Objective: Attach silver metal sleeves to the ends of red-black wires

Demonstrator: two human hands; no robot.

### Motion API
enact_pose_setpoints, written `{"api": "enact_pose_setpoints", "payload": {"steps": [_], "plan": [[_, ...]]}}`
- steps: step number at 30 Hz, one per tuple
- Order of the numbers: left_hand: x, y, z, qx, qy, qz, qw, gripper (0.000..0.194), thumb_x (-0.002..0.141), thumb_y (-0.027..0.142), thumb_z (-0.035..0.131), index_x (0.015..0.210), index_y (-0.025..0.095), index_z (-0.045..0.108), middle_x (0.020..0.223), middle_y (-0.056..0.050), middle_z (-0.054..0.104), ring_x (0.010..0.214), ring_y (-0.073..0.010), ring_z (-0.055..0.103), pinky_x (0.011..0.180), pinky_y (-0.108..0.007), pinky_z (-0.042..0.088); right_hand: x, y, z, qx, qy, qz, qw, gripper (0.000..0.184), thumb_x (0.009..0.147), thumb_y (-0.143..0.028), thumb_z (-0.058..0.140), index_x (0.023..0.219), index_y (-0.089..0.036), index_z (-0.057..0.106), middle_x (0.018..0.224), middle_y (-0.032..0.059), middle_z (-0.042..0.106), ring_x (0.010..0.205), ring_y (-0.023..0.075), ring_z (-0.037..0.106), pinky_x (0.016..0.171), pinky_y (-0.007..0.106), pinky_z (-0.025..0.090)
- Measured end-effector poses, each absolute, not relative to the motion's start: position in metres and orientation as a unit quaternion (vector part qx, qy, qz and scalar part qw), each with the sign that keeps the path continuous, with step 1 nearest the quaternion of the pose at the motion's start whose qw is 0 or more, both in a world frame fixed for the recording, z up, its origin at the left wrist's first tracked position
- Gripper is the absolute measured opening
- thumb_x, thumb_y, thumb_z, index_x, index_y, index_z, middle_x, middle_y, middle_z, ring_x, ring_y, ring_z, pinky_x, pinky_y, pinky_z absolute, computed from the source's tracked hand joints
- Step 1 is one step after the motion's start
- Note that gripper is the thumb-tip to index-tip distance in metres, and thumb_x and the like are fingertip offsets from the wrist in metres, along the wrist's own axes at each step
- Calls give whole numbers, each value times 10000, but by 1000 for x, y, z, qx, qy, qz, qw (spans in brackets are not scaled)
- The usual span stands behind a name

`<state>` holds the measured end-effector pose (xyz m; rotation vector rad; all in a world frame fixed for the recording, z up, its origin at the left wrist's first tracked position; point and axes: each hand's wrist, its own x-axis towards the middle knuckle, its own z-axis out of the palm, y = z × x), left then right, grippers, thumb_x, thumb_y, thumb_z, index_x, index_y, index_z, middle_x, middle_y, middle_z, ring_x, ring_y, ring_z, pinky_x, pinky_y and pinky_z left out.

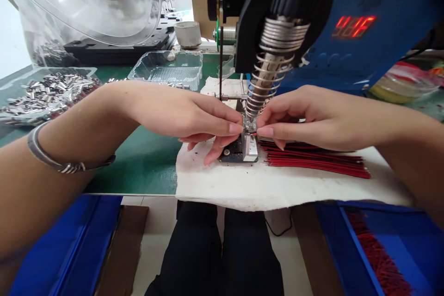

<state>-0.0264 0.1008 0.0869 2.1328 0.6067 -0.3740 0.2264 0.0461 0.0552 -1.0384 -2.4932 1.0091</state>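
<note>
My left hand (194,118) and my right hand (298,113) meet at a small metal fixture (249,145) under a coiled soldering iron holder (267,74). The left fingers are pinched on a tiny silver metal terminal (248,126) at the fixture's top. The right thumb and forefinger are pinched on the end of a thin red wire (256,134) that points into the terminal. A bundle of red wires (319,159) lies on the white cloth (243,185) under my right hand. A silver bangle sits on my left wrist.
A pile of silver terminals (48,95) fills a clear tray at left. An empty clear plastic tray (169,69) stands behind. A blue station (374,23) with a red digital display stands at right. Blue bins sit below the table edge; the right one (409,249) holds red wires.
</note>
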Motion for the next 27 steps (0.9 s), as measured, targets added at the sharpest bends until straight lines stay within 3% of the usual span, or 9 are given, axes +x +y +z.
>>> {"api": "enact_pose_setpoints", "payload": {"steps": [6,14,21,27], "plan": [[-24,101,87,857,246,-151,427,405,1126,348,413,802,182,589,840,-25,777,612,-102,562,646,-196,516,227,46,53,-359,-861,339,124,296,1060,-452,637,932,-196,713,718,-29,687,581,83,533,524,244,390],[-21,97,83,878,261,-136,377,420,1089,385,480,728,195,582,721,-7,738,663,-145,673,697,-237,528,224,44,51,-348,-874,322,108,330,1079,-434,618,872,-188,690,714,-35,663,601,81,535,576,266,389],[-22,98,81,882,234,-126,390,432,1099,374,450,742,194,613,737,6,740,701,-149,711,713,-236,551,226,46,51,-340,-885,300,104,430,1077,-498,601,787,-184,651,635,-40,560,545,81,472,524,260,342],[-23,100,81,879,240,-132,390,400,1090,404,479,774,197,612,774,5,755,739,-149,731,716,-222,560,226,45,54,-349,-877,315,97,455,1081,-497,601,765,-174,654,642,-33,589,546,77,480,544,248,370]]}}
